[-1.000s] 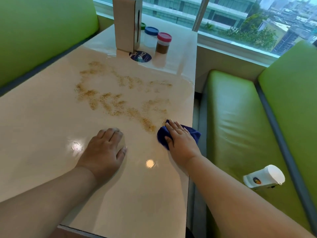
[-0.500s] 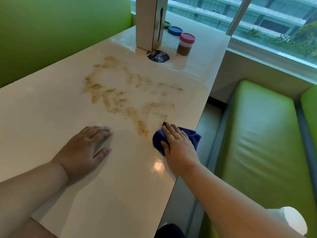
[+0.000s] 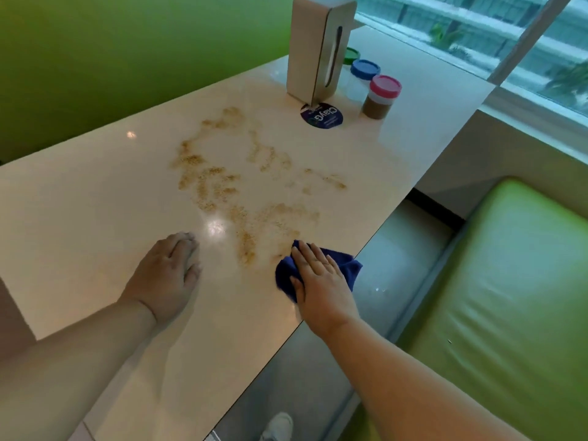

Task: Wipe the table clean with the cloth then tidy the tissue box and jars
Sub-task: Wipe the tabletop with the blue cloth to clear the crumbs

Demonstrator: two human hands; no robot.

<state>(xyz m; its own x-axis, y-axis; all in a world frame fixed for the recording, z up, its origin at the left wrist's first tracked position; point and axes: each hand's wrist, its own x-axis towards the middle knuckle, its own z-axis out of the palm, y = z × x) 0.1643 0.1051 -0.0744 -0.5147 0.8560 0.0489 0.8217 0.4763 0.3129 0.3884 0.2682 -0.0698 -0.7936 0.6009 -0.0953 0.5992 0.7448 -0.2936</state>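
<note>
Brown crumbs [image 3: 222,183] are spread across the middle of the cream table [image 3: 79,202]. My right hand [image 3: 321,278] presses flat on a blue cloth [image 3: 348,267] at the table's right edge, just below the crumbs. My left hand [image 3: 168,272] rests flat on the table, left of the crumbs. At the far end a tall beige tissue box [image 3: 313,55] stands upright. Beside it stand a pink-lidded jar [image 3: 381,97] with brown contents, a blue-lidded jar [image 3: 364,71] and a green-lidded jar [image 3: 351,55], partly hidden by the box.
A round dark sticker [image 3: 323,116] lies by the tissue box. Green padded benches sit to the left [image 3: 127,58] and right [image 3: 509,297]. A window ledge [image 3: 525,100] runs along the far right. A white shoe [image 3: 280,426] shows on the floor below the table edge.
The view has swung left and nearer the table. Both hands stay flat in much the same places, the right one still on the cloth below the crumbs.
</note>
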